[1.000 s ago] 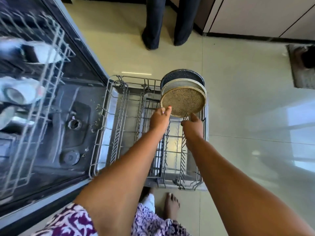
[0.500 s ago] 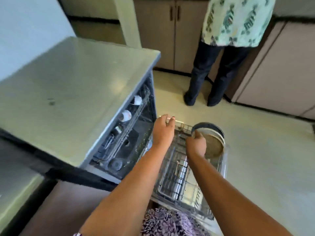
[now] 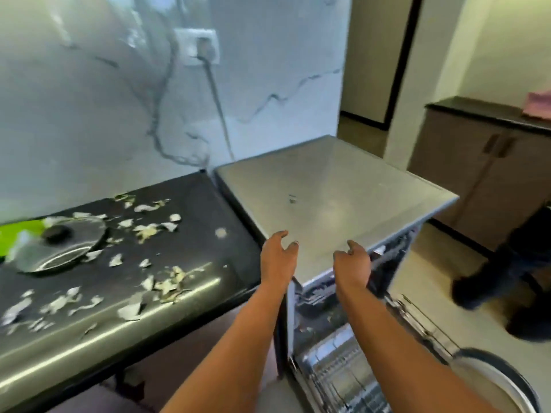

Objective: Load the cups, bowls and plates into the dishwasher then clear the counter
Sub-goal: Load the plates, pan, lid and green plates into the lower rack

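Plates [image 3: 489, 380] stand in the pulled-out bottom rack [image 3: 334, 371] of the open dishwasher [image 3: 334, 192]. L hand [image 3: 278, 259] & R hand [image 3: 353, 263] are over its top's front edge, fingers loosely curled, holding nothing. Counter [image 3: 193, 210] to the left w/ scraps [image 3: 149, 231] & glass lid [image 3: 59, 245].

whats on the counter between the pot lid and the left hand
In the head view, pale scraps lie scattered over the dark counter between the glass lid and the left hand; the strip nearest the hand looks almost bare.
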